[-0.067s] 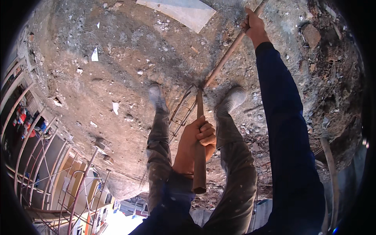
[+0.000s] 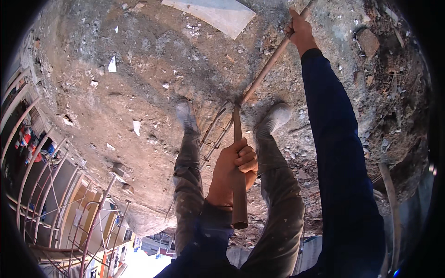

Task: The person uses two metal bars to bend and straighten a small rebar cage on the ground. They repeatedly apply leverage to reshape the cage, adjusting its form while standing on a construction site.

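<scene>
My left hand (image 2: 227,167) is closed around a brown bar (image 2: 240,199), gripped partway along, with its thicker end pointing down toward me. The bar's far end meets a long rusty pipe (image 2: 264,72) on the ground between my boots; how they join is too small to tell. Reaching out to the upper right, my right hand (image 2: 301,32) wraps round that pipe, its thumb stretched along it. Beside the bar, between my legs, lies a narrow rusty steel frame (image 2: 214,134) with cross-pieces; my left hand hides part of the area around it.
My two boots (image 2: 278,116) stand on rough dirt strewn with rubble. A pale flat sheet (image 2: 218,16) lies ahead. Metal scaffolding (image 2: 97,222) rises at the lower left, and a broken earth bank with stones (image 2: 368,42) runs along the right.
My left hand and the near end of the bar have shifted slightly to the right. My right hand has barely moved on the pipe.
</scene>
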Available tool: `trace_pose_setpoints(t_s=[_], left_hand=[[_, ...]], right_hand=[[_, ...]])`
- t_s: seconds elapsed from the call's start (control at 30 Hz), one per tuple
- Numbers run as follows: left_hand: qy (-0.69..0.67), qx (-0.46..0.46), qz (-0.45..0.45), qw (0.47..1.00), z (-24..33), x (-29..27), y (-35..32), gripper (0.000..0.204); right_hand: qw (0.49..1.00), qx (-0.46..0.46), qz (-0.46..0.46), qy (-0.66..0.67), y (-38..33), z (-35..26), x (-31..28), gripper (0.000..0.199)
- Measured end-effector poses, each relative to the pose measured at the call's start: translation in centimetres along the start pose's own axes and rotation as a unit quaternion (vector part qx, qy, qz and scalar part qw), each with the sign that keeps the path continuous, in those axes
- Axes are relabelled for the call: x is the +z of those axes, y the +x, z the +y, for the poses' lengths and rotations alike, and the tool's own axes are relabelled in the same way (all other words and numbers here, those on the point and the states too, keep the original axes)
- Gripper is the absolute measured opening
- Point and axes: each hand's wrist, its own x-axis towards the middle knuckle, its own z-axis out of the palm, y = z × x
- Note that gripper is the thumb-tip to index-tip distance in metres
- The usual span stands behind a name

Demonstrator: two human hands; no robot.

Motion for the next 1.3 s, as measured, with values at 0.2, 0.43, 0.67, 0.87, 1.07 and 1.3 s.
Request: trace_pose_setpoints(t_s=[0.2, 0.43, 0.67, 0.87, 1.07, 1.3], left_hand=[[-0.018, 0.001, -0.026, 1.0, 0.9, 0.6, 0.3, 0.028], [-0.051, 0.077, -0.05, 0.994, -0.8, -0.2, 1.0, 0.019], [-0.103, 0.079, -0.089, 0.987, -1.4, -0.8, 2.1, 0.017], [-0.042, 0.056, -0.045, 0.997, -2.2, 0.5, 2.6, 0.028], [-0.01, 0.054, -0.024, 0.998, -2.0, 0.8, 1.8, 0.028], [-0.076, 0.06, -0.111, 0.989, 2.7, -0.3, 0.8, 0.011]], right_hand=[[0.998, -0.014, 0.053, 0.008, -0.8, -1.0, 0.8, 0.031], [0.999, 0.004, 0.034, 0.014, 0.2, -0.5, 1.0, 0.023], [0.999, 0.01, 0.05, 0.006, 0.1, -0.1, 1.8, 0.022], [0.997, 0.004, 0.08, -0.02, -0.9, -1.2, 2.2, 0.02], [0.994, -0.065, 0.09, -0.005, -7.9, -1.9, 2.6, 0.022], [0.989, -0.139, 0.054, 0.014, -15.3, -1.3, 1.2, 0.029]])
